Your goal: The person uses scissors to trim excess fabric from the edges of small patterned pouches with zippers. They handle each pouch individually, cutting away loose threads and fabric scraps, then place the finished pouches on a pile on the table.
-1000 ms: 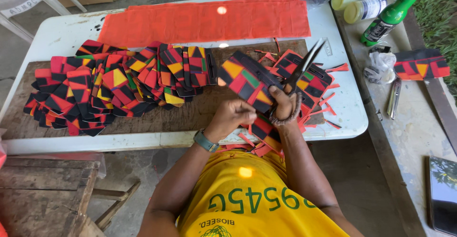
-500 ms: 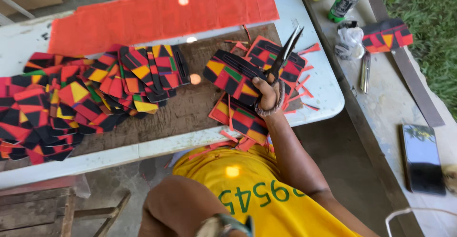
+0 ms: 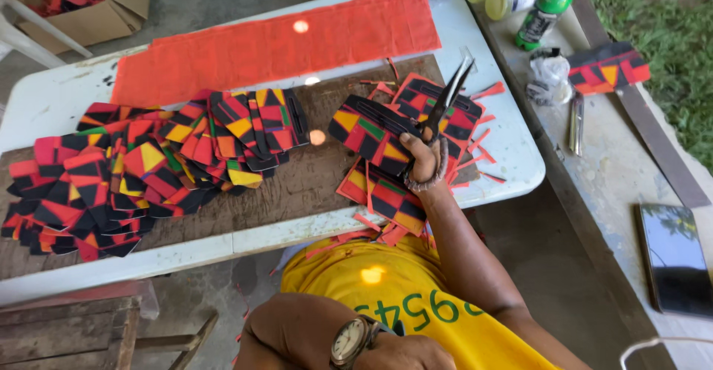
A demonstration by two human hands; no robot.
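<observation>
The person wears a bright yellow short-sleeved shirt (image 3: 416, 318) with green print across its front, a round-faced wristwatch (image 3: 349, 340) with a dark metal case on the left wrist, and a pale beaded bracelet (image 3: 431, 180) looped around the right wrist, both forearms bare.

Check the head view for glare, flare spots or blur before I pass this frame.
Head view: pale lens-flare spots sit on the long orange fabric strip, the brown wooden board and the yellow shirt; the dark flat phone screen mirrors foliage; the right hand with its metal scissors looks sharp; edges bow slightly.
</observation>
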